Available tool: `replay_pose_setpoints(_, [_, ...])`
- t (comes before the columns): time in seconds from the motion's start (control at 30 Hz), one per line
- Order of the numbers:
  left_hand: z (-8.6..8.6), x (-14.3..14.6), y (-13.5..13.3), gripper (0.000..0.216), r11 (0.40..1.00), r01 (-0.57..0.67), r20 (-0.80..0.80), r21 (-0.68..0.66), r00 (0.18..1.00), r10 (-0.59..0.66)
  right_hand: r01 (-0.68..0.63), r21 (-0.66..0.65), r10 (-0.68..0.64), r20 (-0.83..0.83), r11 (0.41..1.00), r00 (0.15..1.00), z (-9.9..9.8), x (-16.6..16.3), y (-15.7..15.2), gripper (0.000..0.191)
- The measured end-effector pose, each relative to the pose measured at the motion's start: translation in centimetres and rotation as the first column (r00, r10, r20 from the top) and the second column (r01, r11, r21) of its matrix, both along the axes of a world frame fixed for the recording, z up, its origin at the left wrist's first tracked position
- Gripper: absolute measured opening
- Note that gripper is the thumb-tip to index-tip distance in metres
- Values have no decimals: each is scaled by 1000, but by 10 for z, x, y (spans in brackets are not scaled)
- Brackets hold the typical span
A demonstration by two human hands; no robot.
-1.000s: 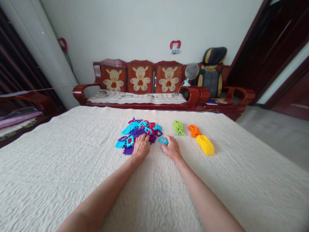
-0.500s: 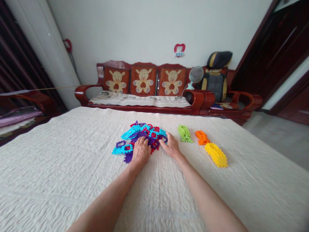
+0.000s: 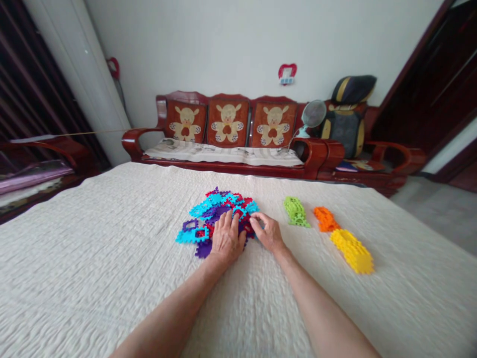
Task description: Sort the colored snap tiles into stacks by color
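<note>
A heap of interlocking plastic tiles [image 3: 212, 204] in light blue, purple and red lies on the white quilted cover. Palm down, my left hand [image 3: 228, 237] rests on the near side of the heap, fingers stretched forward and slightly apart over purple and red tiles. My right hand [image 3: 270, 232] is at the heap's right edge, its thumb and fingers bent together by the red and blue tiles; what is between them is hidden. To the right lie a row of green tiles [image 3: 295, 211], a row of orange tiles [image 3: 325, 219] and a longer row of yellow tiles [image 3: 352, 251].
The quilted cover [image 3: 112, 258] spreads across a wide surface. Beyond its far edge stands a red wooden sofa [image 3: 223, 166] with bear cushions [image 3: 228, 122]. A small fan [image 3: 313, 115] and a chair with a massage cushion [image 3: 345, 132] are at the right.
The view has shifted, so everything appears farther right. My left hand has slid rightward over the heap. The fingers of my right hand have drawn closer together at the heap's edge.
</note>
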State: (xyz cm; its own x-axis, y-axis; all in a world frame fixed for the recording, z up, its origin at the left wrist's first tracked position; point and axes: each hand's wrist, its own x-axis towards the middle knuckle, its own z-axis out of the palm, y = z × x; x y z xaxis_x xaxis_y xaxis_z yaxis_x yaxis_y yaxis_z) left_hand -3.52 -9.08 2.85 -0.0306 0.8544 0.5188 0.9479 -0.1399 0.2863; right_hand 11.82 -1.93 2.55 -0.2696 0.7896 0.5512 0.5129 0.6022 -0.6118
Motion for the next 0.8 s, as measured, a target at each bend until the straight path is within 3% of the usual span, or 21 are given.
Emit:
replay_pose_setpoints(0.1, [1, 0, 0, 50, 1000, 6, -10, -9, 1000, -6, 164, 54, -158, -101, 985, 982, -4, -3, 8, 28])
replay_pose_setpoints(0.17, [1, 0, 1, 49, 1000, 6, -8, -2, 1000, -6, 197, 59, -193, -70, 979, 979, -8, -4, 13, 35])
replay_pose_setpoints(0.33, [-1, -2, 4, 48, 1000, -7, 13, -8, 1000, 7, 105, -39, -101, 91, 994, 991, -11, -4, 16, 46])
replay_pose_setpoints(0.57, [4, -1, 4, 45, 1000, 8, 12, 9, 1000, -8, -86, -90, 88, 14, 992, 996, -2, 0, 8, 32])
replay_pose_setpoints(0.8, [1, -2, 3, 42, 999, -17, -9, -47, 1000, 17, -72, -147, 65, -52, 986, 997, -2, 0, 10, 30])
